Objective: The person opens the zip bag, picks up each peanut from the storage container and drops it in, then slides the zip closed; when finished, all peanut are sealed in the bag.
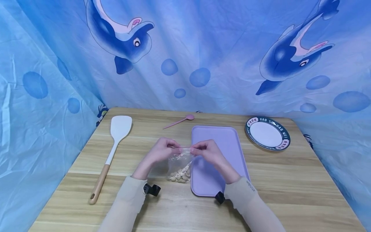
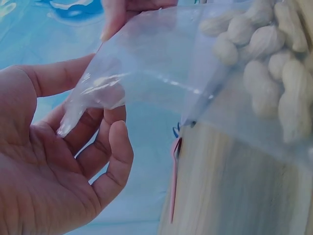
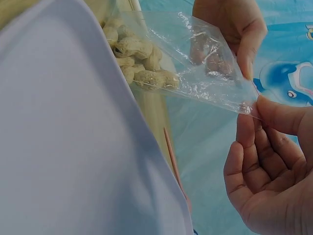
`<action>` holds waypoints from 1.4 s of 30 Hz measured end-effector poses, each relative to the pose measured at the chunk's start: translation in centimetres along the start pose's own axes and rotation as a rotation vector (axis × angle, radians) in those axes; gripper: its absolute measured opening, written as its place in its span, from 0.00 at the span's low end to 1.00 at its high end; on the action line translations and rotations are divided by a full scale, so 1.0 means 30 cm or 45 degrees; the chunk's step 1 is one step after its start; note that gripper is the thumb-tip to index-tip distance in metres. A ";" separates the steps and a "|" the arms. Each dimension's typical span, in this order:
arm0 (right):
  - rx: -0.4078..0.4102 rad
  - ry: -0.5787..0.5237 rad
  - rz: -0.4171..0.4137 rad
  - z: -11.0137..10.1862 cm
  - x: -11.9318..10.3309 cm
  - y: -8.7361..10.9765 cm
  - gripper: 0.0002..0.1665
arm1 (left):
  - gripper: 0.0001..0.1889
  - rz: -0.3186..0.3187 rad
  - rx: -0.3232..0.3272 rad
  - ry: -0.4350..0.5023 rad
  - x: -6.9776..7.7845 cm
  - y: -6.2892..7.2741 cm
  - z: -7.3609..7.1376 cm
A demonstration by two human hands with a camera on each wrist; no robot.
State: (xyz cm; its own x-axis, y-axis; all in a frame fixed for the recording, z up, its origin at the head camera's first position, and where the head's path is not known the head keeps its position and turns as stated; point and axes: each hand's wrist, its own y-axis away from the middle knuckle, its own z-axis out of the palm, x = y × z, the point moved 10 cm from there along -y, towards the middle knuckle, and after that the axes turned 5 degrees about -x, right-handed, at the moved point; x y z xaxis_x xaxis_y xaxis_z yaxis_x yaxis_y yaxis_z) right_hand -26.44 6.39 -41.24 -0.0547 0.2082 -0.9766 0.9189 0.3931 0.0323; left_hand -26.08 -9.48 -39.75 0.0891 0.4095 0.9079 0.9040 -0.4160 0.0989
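A clear zip bag point(image 1: 177, 163) hangs between both hands, with several peanuts in their shells point(image 1: 180, 175) gathered at its bottom. My left hand point(image 1: 164, 150) pinches the bag's top edge near its left corner. On the other side, my right hand point(image 1: 209, 152) grips the same edge between thumb and fingers. In the right wrist view the thumb presses on the corner of the film, and the peanuts point(image 3: 142, 58) show through the plastic. The left wrist view shows the peanuts point(image 2: 269, 58) close up, the film stretched from the fingers toward them.
A purple tray point(image 1: 214, 135) lies under and beside the right hand. To the left is a white spatula point(image 1: 121, 127) with a wooden handle. A small pink spoon point(image 1: 189, 117) lies behind the hands, and a green-rimmed plate point(image 1: 266, 133) sits at the back right of the wooden table point(image 1: 290, 180).
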 end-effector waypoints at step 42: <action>0.003 0.026 0.034 -0.049 0.037 -0.015 0.11 | 0.09 -0.144 0.020 0.016 -0.046 0.046 -0.118</action>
State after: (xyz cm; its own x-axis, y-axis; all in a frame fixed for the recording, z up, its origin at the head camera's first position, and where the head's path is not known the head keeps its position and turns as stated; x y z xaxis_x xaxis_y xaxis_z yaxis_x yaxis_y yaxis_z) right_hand -27.50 7.77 -42.03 -0.0386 0.2370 -0.9707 0.9212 0.3848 0.0574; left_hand -26.43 -13.50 -39.43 -0.0193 0.4428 0.8964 0.9144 -0.3548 0.1949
